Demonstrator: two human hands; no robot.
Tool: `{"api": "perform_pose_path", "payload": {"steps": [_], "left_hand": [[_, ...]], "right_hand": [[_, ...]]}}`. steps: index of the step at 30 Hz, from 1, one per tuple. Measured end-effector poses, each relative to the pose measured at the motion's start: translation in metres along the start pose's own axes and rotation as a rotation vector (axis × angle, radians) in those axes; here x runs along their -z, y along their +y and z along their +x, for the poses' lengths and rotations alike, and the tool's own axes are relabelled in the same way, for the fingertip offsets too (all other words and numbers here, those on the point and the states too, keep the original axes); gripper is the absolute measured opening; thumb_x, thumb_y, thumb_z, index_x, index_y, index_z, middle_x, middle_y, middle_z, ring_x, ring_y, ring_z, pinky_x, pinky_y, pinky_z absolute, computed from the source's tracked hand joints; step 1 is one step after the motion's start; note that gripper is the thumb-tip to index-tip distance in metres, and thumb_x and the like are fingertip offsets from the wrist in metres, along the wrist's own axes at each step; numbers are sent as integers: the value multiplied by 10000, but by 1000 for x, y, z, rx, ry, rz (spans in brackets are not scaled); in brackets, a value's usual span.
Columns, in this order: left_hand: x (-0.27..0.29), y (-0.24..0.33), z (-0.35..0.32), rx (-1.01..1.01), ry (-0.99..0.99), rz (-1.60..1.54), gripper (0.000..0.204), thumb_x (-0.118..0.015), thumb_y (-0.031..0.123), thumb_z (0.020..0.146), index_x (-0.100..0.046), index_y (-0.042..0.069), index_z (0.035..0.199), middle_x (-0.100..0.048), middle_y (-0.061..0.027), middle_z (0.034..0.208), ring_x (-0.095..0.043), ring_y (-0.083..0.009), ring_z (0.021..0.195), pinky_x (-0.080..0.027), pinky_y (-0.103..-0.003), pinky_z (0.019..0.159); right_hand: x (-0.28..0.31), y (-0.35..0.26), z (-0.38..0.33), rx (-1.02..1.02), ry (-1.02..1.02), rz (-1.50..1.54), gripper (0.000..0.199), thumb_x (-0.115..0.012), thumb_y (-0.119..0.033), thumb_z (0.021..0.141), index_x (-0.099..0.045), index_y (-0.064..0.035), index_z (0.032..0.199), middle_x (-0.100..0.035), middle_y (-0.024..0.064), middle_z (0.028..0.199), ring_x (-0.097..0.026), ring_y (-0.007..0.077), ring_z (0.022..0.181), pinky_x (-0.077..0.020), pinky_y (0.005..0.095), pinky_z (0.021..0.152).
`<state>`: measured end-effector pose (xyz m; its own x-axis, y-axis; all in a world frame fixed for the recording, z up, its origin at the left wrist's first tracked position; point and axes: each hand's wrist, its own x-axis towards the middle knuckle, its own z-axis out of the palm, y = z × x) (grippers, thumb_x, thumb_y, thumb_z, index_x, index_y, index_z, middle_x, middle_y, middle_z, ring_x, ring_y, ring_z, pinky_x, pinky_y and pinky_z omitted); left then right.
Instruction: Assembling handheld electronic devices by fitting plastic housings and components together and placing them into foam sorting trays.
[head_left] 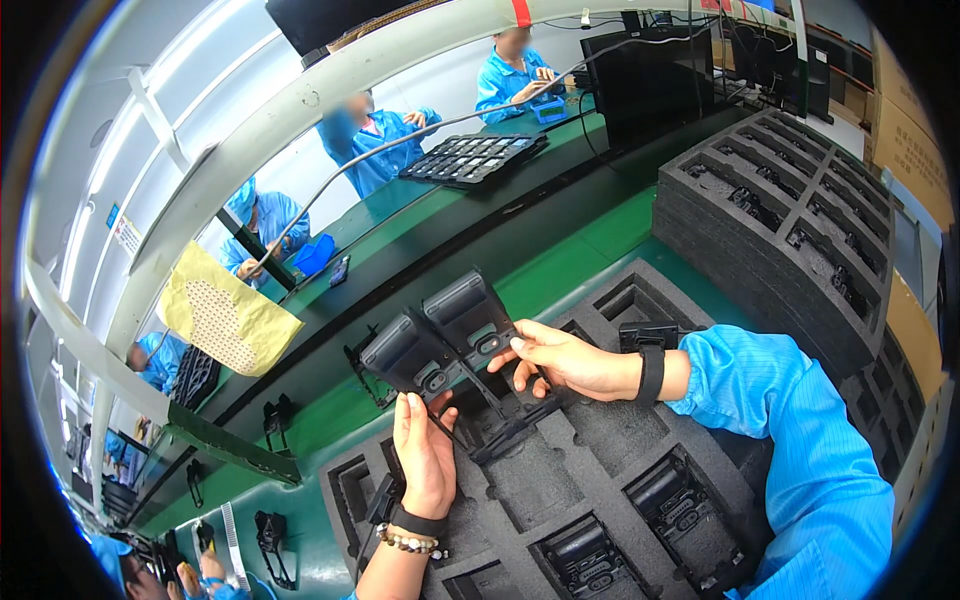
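Two black box-shaped devices stand side by side above a grey foam tray (595,490). My left hand (427,460) grips the lower edge of the left device (408,355), thumb and fingers around it. With thumb and fingertips, my right hand (570,362) holds the lower right corner of the right device (468,312). Thin black arms of a frame (500,425) hang below the devices into a tray pocket; I cannot tell how they join. More black devices (585,558) lie in nearby pockets. Each wrist wears a black band, the left also a beaded bracelet.
A tall stack of foam trays (690,235) with black parts stands at the right, beside cardboard boxes (912,150). Across the green bench, people in blue work around a black parts tray (470,160). A metal frame with yellow paper (225,310) crosses the left.
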<state>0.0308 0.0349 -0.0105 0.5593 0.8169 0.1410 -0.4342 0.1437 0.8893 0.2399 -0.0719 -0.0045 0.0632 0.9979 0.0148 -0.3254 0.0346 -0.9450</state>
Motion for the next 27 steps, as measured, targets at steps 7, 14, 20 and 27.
{"api": "perform_pose_path", "payload": {"steps": [7, 14, 20, 27], "left_hand": [[1, 4, 4, 164, -124, -192, 513, -387, 482, 1023, -478, 81, 1329, -548, -102, 1314, -506, -325, 1267, -469, -545, 1002], [-4, 9, 2, 293, -158, -317, 631, -398, 535, 999, -447, 16, 1355, -548, -116, 1315, -516, -325, 1261, -526, -491, 947], [-14, 9, -5, 123, -160, -136, 445, -514, 384, 986, -370, 189, 1359, -475, -114, 1352, -519, -309, 1234, -519, -516, 944], [-13, 6, -8, 57, -232, -29, 693, -686, 41, 850, -287, 225, 1385, -399, -135, 1431, -430, -273, 1288, -419, -521, 1044]], "right_hand": [[9, 0, 5, 21, 32, 431, 243, -430, -322, 1042, -514, -125, 1157, -578, -10, 1098, -496, 62, 773, -380, 188, 588], [18, 8, 8, -137, -82, 554, 386, -424, -417, 1020, -531, -80, 1174, -570, 10, 1013, -485, 83, 722, -361, 184, 486], [12, 6, 8, -135, -141, 455, 554, -350, -518, 1024, -501, -64, 1303, -583, 63, 1106, -523, 100, 805, -415, 203, 548], [0, 3, 0, -40, -207, 181, 525, -491, -480, 979, -447, -122, 1361, -544, 5, 1097, -491, 64, 875, -386, 200, 638]]}}
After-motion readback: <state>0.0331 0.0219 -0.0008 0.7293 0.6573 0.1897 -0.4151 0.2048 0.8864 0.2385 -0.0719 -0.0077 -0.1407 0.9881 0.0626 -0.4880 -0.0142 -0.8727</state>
